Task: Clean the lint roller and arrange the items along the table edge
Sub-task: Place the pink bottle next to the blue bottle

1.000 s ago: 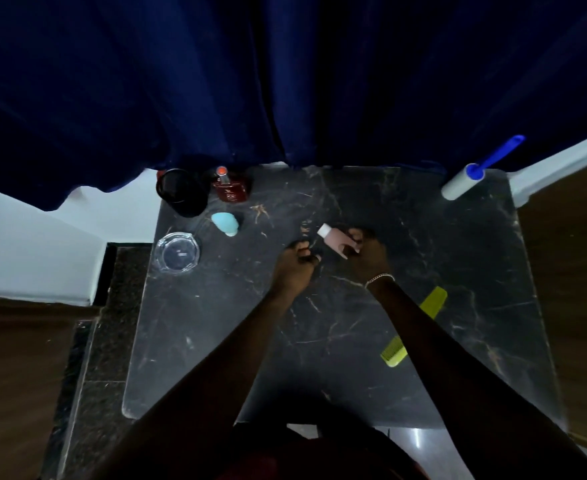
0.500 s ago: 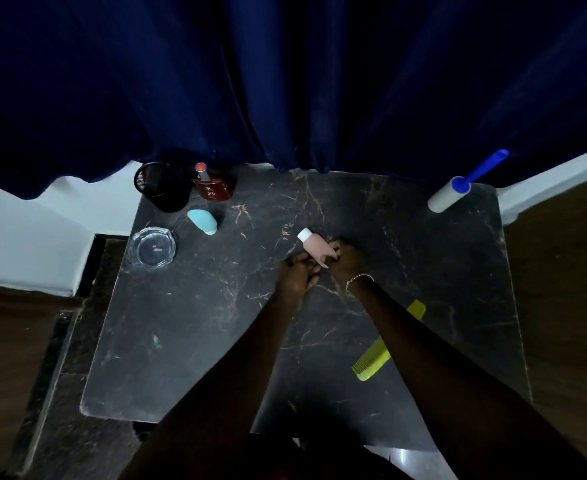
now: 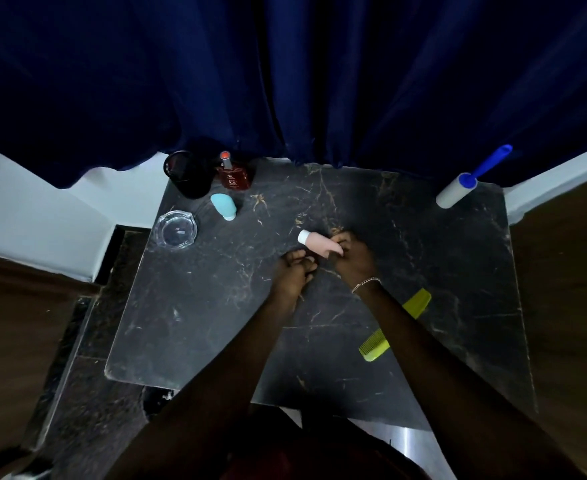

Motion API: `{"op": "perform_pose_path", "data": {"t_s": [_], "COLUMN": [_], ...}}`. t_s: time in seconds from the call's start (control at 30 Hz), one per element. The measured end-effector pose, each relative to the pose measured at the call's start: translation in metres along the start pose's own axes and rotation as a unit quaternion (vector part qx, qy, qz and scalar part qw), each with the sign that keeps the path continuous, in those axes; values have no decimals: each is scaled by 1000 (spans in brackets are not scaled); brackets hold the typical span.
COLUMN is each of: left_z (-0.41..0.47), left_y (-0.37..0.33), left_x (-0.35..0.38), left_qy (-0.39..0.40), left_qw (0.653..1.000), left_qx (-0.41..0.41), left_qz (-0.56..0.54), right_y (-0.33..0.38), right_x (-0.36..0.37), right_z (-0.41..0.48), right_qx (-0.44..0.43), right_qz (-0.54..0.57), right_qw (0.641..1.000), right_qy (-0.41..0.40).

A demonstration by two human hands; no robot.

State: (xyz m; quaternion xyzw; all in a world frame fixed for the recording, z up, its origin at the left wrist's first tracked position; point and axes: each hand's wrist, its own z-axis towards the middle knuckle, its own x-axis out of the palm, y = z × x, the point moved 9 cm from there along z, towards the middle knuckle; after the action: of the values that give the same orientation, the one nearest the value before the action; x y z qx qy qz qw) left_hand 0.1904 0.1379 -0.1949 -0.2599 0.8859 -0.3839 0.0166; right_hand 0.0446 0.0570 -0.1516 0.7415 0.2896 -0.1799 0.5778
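The roller (image 3: 469,181) lies at the table's (image 3: 216,323) 2 o'clock corner, its white roll on the marble and its blue handle pointing off the far edge towards 1 o'clock, well apart from both hands. Near the table's middle the right hand (image 3: 352,261) grasps a pink bottle (image 3: 319,244), fingers wrapped round its lower end, the white cap tilted towards 10 o'clock just above the surface. A thin bracelet (image 3: 366,284) circles that wrist. The left hand (image 3: 294,273) sits just beside it at its 8 o'clock, fingers curled inwards with the tips close to the right hand; the dim light does not show whether they pinch anything. A yellow-green comb (image 3: 416,302) lies flat at the table's 4 o'clock, crossed by the right forearm so that only its two ends show. At the 10 o'clock corner stands a cluster: a black cup (image 3: 188,174) on the very corner, a red perfume (image 3: 234,174) with an orange cap just beside it at its 3 o'clock, a pale blue piece (image 3: 223,206) nearer in, and a clear glass dish (image 3: 178,229) at the left edge. A dark blue curtain (image 3: 285,81) hangs along the far edge at 12 o'clock.
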Motion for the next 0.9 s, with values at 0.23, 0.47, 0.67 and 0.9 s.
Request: {"op": "perform_pose_path", "data": {"t_s": [0.23, 0.47, 0.67, 0.9], "left_z": [-20, -19, -9, 9], "left_y": [-55, -99, -126, -145], "left_x": [-65, -88, -136, -178], "left_qy": [-48, 24, 9, 11], "left_qw": [924, 880, 901, 890], "left_qx": [224, 286, 270, 283], "left_qz": [306, 380, 339, 358], "right_y": [45, 103, 136, 150], "right_x": [19, 71, 113, 164], "right_z": [-13, -13, -12, -20], "right_qx": [-74, -84, -73, -82], "right_qz": [8, 63, 103, -5], "right_qw": [997, 990, 987, 993], "right_qy": [35, 93, 102, 84]}}
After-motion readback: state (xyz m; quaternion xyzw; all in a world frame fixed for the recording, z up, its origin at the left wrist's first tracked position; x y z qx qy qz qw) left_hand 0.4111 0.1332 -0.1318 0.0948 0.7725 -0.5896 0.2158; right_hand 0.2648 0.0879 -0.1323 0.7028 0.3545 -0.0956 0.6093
